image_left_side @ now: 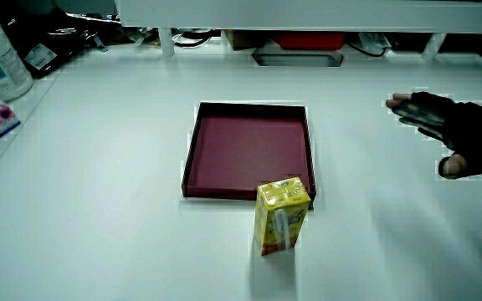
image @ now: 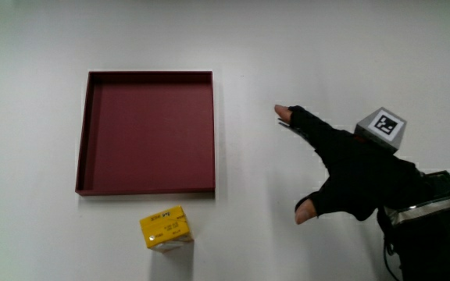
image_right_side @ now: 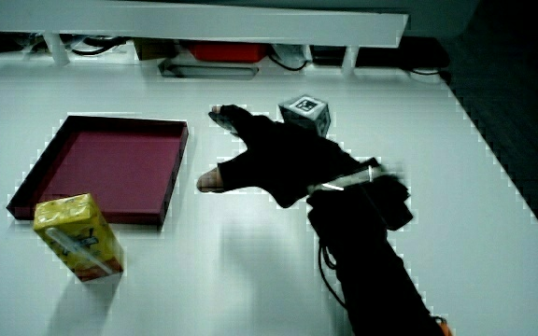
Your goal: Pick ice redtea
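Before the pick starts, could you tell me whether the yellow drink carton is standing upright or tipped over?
Upright: the yellow drink carton stands on its base beside the red tray, outside it.

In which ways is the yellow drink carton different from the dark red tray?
The yellow drink carton is a closed box that stands upright, taller than it is wide; the dark red tray is open, low and flat. The carton is much smaller than the tray. The carton stands nearer to the person, just outside the tray's edge. Both rest on the white table, and the hand touches neither.
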The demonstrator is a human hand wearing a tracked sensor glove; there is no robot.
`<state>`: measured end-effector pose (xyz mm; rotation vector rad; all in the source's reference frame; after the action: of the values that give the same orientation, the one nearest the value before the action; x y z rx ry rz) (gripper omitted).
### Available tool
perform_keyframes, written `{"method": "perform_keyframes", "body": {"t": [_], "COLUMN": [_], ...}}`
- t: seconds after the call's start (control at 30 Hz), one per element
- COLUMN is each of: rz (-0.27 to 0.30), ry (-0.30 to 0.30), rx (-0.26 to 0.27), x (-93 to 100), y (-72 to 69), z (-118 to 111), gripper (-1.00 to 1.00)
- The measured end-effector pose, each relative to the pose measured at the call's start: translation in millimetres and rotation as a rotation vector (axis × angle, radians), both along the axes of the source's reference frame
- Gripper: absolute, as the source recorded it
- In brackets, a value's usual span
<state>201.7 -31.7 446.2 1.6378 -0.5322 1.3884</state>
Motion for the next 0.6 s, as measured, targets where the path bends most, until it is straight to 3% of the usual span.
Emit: {"method": "perform_keyframes", "body": {"t": [0.1,0.23,0.4,0.43,0.47,0.5,0.53,0.57,0.6], "rz": [-0.025,-0.056,-0.112,-0.118,-0.128,-0.134,-0.142,-0.149,-0.154], "ry": [0.025,0.037,0.042,0.007,0.037,0.0,0.012,-0.027,-0.007], "rx": [-0.079,-0.126,-0.112,-0.117,-0.098,-0.119,-0.096,-0.113,-0.112], "x": [-16.7,-36.0,-59.7,-65.4,-69.1,-74.4,-78.4,-83.6,-87.2], "y": [5.7,13.7,22.1,24.0,25.3,27.5,28.9,31.0,32.8], "z": [-6,-1,13,14,17,19,22,24,26], "gripper": [0.0,0.0,0.0,0.0,0.0,0.0,0.0,0.0,0.0]}}
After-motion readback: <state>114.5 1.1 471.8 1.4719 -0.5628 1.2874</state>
